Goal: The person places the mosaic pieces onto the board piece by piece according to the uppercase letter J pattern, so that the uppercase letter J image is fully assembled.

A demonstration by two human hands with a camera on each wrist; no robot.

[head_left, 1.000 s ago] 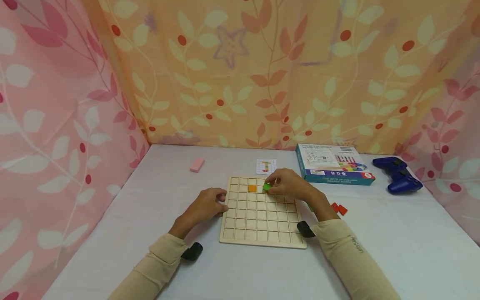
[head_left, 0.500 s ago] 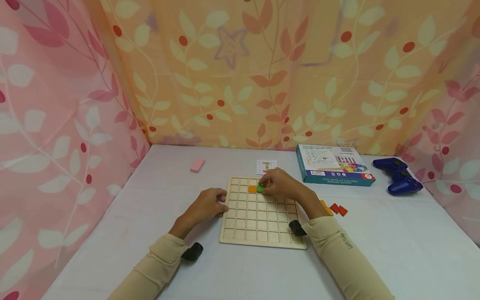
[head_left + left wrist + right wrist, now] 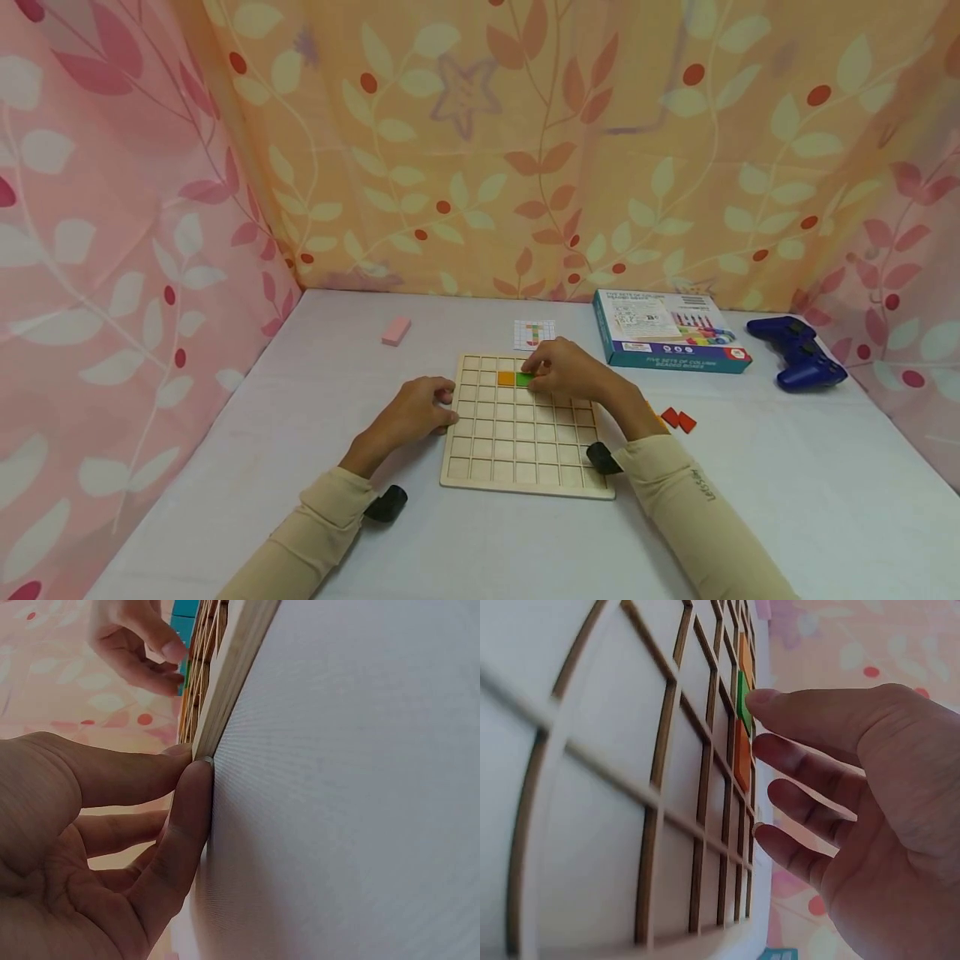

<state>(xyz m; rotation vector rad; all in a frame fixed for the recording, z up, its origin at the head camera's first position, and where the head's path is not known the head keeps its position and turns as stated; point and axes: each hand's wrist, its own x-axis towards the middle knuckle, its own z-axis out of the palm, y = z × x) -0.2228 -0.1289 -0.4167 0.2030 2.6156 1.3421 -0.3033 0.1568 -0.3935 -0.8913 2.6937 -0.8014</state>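
Observation:
A wooden grid board (image 3: 504,450) lies flat on the table. My left hand (image 3: 408,410) is at its left edge; in the left wrist view, thumb and a finger pinch the board's rim (image 3: 225,682). In the far part of the grid, an orange tile (image 3: 506,378) and a green tile (image 3: 523,379) sit side by side. My right hand (image 3: 573,372) is over that row, its thumb touching the green tile (image 3: 742,703). The right wrist view also shows a red-orange tile (image 3: 742,756) on the green tile's other side, hidden by my hand in the head view.
Behind the board lies a small pattern card (image 3: 534,335). A boxed set (image 3: 671,329) and a blue game controller (image 3: 797,352) stand at the back right. Red tiles (image 3: 678,419) lie right of the board, an orange one partly behind my forearm. A pink block (image 3: 396,330) is at back left.
The green tile has come left into the cell beside the orange tile. My right hand moved left with it, then shifted slightly back right. My left hand stays at the board's edge.

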